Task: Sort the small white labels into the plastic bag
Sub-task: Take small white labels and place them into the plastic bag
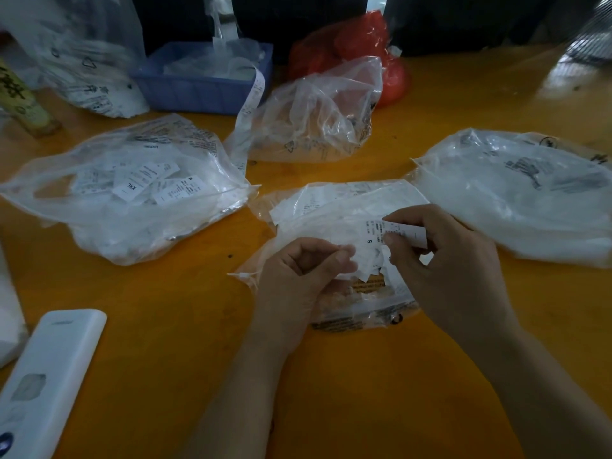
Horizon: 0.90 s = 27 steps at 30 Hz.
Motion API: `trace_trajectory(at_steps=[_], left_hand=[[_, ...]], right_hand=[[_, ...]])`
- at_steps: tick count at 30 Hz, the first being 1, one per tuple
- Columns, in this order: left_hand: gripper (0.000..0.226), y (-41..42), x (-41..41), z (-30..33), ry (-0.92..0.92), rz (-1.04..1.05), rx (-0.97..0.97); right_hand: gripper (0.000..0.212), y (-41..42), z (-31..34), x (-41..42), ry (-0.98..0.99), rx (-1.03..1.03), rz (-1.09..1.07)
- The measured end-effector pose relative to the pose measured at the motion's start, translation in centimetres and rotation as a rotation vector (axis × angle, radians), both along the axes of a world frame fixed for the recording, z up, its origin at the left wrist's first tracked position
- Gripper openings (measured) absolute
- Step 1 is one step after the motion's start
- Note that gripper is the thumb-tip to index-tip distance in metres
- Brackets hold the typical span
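Pinching a white label marked S in the right hand; left hand grips a bunch of loose labels just beside it. Both hands sit over the middle plastic bag, centre of the tabletop. Label's long axis runs left-right, roughly parallel to the near edge. Bag lies directly under and beyond the hands, right hand nearer its far part. XXL bag sits toward the left edge.

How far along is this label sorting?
Well underway, it seems. The bag on the left already holds many labels, one marked XXL. Right now both hands, left hand and right hand, pinch an S label over the middle bag. More loose labels lie under them, unsorted.
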<state>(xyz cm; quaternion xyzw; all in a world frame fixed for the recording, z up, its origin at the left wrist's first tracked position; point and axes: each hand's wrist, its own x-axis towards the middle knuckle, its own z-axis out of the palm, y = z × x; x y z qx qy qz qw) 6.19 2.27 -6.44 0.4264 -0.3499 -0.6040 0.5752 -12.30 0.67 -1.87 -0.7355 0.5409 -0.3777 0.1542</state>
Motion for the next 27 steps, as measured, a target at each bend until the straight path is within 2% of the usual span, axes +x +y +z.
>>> trace_trajectory(at_steps=[4, 8, 12, 18, 23, 27], left_hand=[[0.037, 0.0, 0.0, 0.0, 0.030, 0.001, -0.001], [0.025, -0.1, 0.0, -0.1, 0.061, -0.013, -0.012], [0.020, -0.2, -0.1, -0.2, 0.076, 0.002, -0.007], [0.025, -0.2, 0.0, -0.5, 0.048, 0.020, 0.001], [0.024, -0.1, 0.0, -1.0, -0.052, 0.017, 0.008], [0.026, -0.1, 0.0, -0.9, -0.031, 0.004, 0.017]], right_hand=[[0.019, 0.2, -0.2, 0.2, 0.011, -0.030, -0.013], [0.018, 0.0, -0.3, 0.2, 0.007, -0.067, -0.026], [0.015, -0.1, -0.2, -0.2, 0.012, 0.036, 0.039], [0.011, 0.1, -0.1, -0.9, 0.033, 0.081, 0.092], [0.008, 0.1, -0.1, -0.7, -0.002, 0.065, 0.043], [0.008, 0.1, 0.0, -0.4, -0.027, 0.027, 0.021]])
